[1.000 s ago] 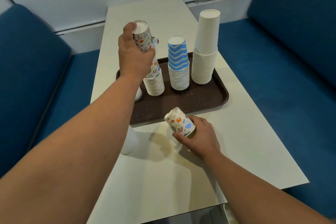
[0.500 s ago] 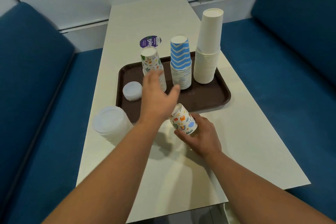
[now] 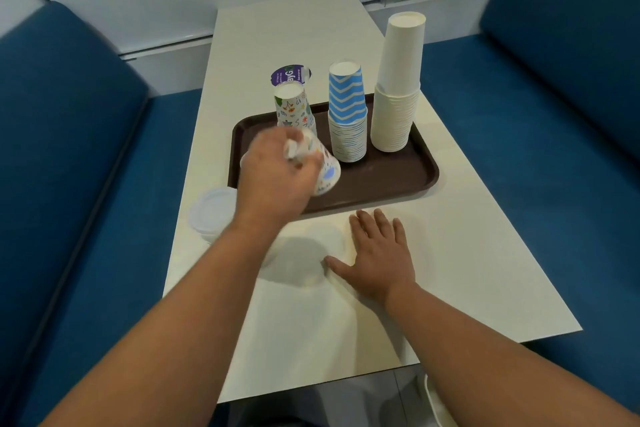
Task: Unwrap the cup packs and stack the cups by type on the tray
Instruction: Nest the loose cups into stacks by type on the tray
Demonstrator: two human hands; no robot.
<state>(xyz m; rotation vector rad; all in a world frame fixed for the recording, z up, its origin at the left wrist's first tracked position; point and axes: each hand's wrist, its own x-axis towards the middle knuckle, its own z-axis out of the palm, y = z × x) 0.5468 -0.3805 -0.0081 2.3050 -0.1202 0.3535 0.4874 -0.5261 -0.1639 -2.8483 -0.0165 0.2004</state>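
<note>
A brown tray point(image 3: 398, 180) carries three upside-down stacks: cartoon-print cups point(image 3: 292, 107) at the left, blue zigzag cups point(image 3: 348, 114) in the middle, tall plain white cups point(image 3: 398, 94) at the right. My left hand point(image 3: 277, 177) grips a single cartoon-print cup point(image 3: 327, 173), tilted and blurred, over the tray's front left, just below the cartoon stack. My right hand point(image 3: 379, 253) lies flat on the table in front of the tray, fingers spread, holding nothing.
A stack of clear plastic lids point(image 3: 213, 215) stands at the table's left edge, partly behind my left wrist. A purple round label point(image 3: 291, 74) lies beyond the tray. Blue bench seats point(image 3: 519, 149) flank the narrow white table point(image 3: 450, 270).
The loose cartoon cup passed from my right hand to my left, which lifted it over the tray. My right hand let go and flattened on the table.
</note>
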